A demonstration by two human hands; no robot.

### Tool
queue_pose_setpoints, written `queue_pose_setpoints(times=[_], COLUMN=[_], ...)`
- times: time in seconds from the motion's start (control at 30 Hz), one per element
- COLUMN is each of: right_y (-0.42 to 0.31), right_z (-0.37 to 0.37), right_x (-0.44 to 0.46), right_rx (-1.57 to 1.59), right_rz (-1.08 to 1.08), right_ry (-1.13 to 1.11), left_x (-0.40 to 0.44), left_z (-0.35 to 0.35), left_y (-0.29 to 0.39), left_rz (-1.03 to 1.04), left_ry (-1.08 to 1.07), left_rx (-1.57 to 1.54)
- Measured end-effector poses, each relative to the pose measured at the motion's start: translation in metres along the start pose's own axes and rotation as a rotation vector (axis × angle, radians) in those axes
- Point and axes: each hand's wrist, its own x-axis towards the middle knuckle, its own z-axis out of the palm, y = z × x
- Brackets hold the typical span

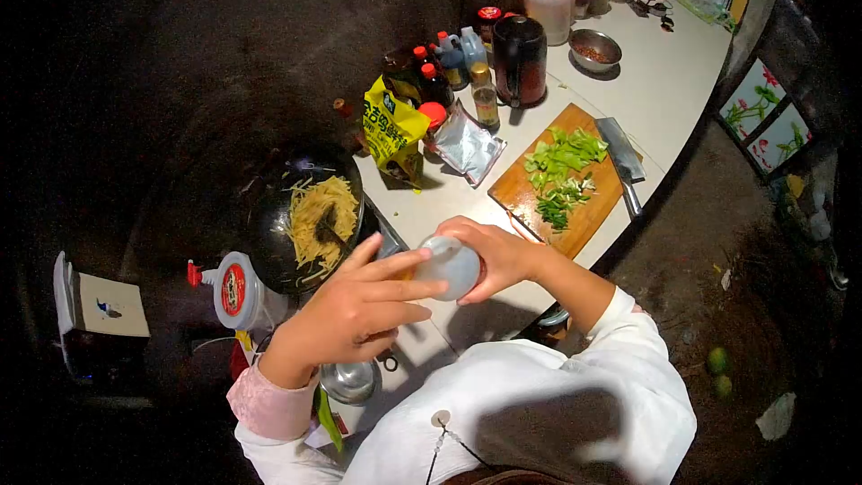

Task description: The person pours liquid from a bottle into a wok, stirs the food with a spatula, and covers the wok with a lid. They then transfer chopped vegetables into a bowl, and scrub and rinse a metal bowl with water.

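My right hand (496,256) is wrapped round a pale, translucent round container (454,268), its rounded end facing up; what is inside cannot be seen. My left hand (355,310) reaches across from the left with its fingers stretched and apart, two fingertips at the container's near side. Just beyond that hand sits a dark wok (269,256) with pale yellow shredded food (314,211) in it. A dark utensil (334,235) rests in the food. Below my left wrist is a shiny metal bowl (350,381), partly covered.
A wooden board (588,216) carries chopped greens (566,159), with a cleaver (621,157) along its right edge. Behind stand a yellow bag (392,130), a silver pouch (470,145), several bottles, a dark kettle (520,58) and a small metal bowl (595,51). A red-labelled tub (260,305) is left.
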Motion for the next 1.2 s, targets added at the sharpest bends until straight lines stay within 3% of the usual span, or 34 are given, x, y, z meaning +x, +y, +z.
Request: queue_pose_setpoints(times=[0.1,0.17,0.2,0.23,0.3,0.37,0.5,0.63,0.73,0.8,0.83,1.0,1.07,1.1,1.17,1.2], right_y=[0.033,0.075,0.108,0.13,0.168,0.199,0.27,0.319,0.341,0.355,0.374,0.385,0.343,0.301,0.248,0.17], right_z=[-0.01,-0.016,-0.015,-0.018,-0.029,-0.048,-0.072,-0.081,-0.074,-0.07,-0.071,-0.061,-0.04,-0.024,0.021,0.042], right_x=[-0.015,-0.025,-0.031,-0.034,-0.033,-0.026,-0.008,-0.003,-0.007,-0.01,-0.016,-0.03,-0.021,-0.007,0.01,0.038], right_rx=[-0.029,-0.003,-0.104,-0.096,-0.087,-0.261,-0.496,-0.619,-0.624,-0.568,-0.463,-0.689,-0.574,-0.357,0.184,0.404], right_rz=[0.19,0.361,0.345,0.345,0.58,0.663,0.651,0.683,0.7,0.767,0.632,1.002,0.905,0.75,0.531,0.553], right_ry=[0.089,0.217,0.343,0.333,0.728,0.866,1.171,1.227,1.178,1.197,1.252,1.222,1.163,1.078,0.657,0.378], left_x=[0.011,0.011,0.005,-0.002,-0.02,-0.044,-0.091,-0.117,-0.121,-0.129,-0.128,-0.13,-0.138,-0.141,-0.148,-0.146], left_z=[0.001,0.001,0.004,0.008,0.021,0.043,0.092,0.135,0.152,0.156,0.158,0.17,0.186,0.195,0.208,0.211], left_y=[-0.005,-0.002,-0.004,-0.004,-0.004,-0.005,0.004,0.024,0.035,0.035,0.036,0.034,0.033,0.033,0.035,0.036], left_rz=[-0.073,-0.204,-0.265,-0.277,-0.536,-0.651,-0.988,-1.212,-1.381,-1.397,-1.432,-1.347,-1.313,-1.256,-1.24,-1.241], left_ry=[-0.014,0.225,0.278,0.279,0.383,0.461,0.674,0.816,0.936,0.854,0.844,0.932,0.998,1.03,1.052,1.032], left_rx=[0.019,0.017,0.039,0.036,0.097,0.114,0.075,0.013,-0.134,-0.098,-0.096,-0.158,-0.195,-0.218,-0.248,-0.254])
